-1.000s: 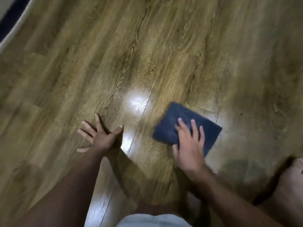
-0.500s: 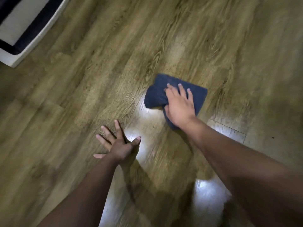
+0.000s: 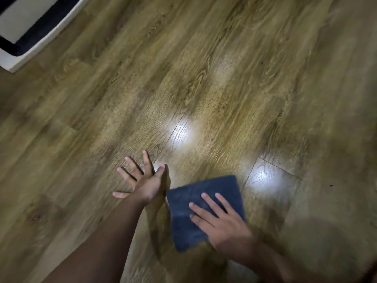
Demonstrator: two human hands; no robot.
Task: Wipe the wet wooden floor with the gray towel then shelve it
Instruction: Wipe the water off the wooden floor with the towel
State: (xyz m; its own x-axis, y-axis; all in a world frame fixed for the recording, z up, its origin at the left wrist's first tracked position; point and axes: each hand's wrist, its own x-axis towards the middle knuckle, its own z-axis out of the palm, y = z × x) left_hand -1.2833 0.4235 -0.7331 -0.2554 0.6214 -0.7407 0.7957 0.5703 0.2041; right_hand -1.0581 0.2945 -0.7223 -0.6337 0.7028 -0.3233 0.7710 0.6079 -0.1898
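Right hand (image 3: 221, 225) flat, fingers straight, presses folded gray towel (image 3: 204, 209) onto wooden floor (image 3: 224, 88), near right, to drag moisture. Left hand (image 3: 143, 181) splayed wide on boards just beside towel, likely bracing weight.

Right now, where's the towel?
Head view, lower centre-right: the towel lies flat on the wooden floor, under the right hand, just right of the spread left hand.

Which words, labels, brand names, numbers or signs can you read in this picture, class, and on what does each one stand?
None: no readable text anywhere.
Gray towel: plain cloth, no visible tag or print.
Wooden floor: only grain and glare.
White and dark object, top left corner: no lettering.
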